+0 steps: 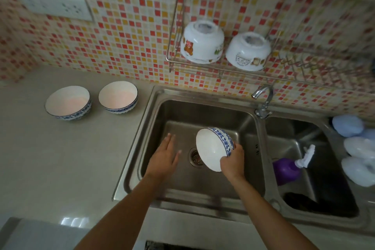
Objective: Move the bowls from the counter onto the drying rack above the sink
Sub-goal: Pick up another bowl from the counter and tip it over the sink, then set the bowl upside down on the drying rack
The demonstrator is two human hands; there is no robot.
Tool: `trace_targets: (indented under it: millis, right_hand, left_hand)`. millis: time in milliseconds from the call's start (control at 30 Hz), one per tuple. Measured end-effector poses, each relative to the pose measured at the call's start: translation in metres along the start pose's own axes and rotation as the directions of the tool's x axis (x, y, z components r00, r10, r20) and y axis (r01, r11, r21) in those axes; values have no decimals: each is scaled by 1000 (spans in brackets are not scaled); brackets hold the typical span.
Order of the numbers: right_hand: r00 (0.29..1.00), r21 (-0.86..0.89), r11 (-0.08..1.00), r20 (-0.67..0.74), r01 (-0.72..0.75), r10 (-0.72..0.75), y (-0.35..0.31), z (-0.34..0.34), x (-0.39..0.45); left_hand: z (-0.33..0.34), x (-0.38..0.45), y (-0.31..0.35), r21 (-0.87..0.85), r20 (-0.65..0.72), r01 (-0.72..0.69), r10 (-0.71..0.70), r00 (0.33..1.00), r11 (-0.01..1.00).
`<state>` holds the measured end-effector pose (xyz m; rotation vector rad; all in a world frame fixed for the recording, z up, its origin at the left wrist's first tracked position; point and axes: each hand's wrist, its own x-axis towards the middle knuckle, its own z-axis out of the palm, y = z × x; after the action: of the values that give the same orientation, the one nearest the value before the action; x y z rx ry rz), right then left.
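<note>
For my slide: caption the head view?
Right hand holds a tilted bowl over the sink; two bowls wait on the counter.

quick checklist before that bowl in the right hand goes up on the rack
1. Grip: right hand holds the tilted bowl by its rim over the sink: ok.
2. Left hand free to help: open, holding nothing: ok.
3. Space on the rack: two upside-down bowls fill its left part; the right part is blurred: cannot tell.
4. Bowl drained: no water seen inside: cannot tell.
5. Counter bowls waiting: two upright left of the sink: not ok, still to move.
</note>
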<state>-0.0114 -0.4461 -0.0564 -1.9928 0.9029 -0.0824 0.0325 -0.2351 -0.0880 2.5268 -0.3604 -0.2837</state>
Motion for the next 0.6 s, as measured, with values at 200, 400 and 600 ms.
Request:
trace_targets:
  millis: [200,400,600]
  right_hand:
    - [899,543,733,375,-409,224,-54,-25,-4]
    - [853,629,637,515,-445,87,-80,-66,-18]
    - [873,717,585,487,-380,-29,-104,-108,-24]
  left_hand:
    - [-87,52,62,98,-342,-245,264,902,964]
    - [-144,94,108,278,-412,-409,493,767,869]
    - [-152,132,133,481,-226,-341,490,842,807]
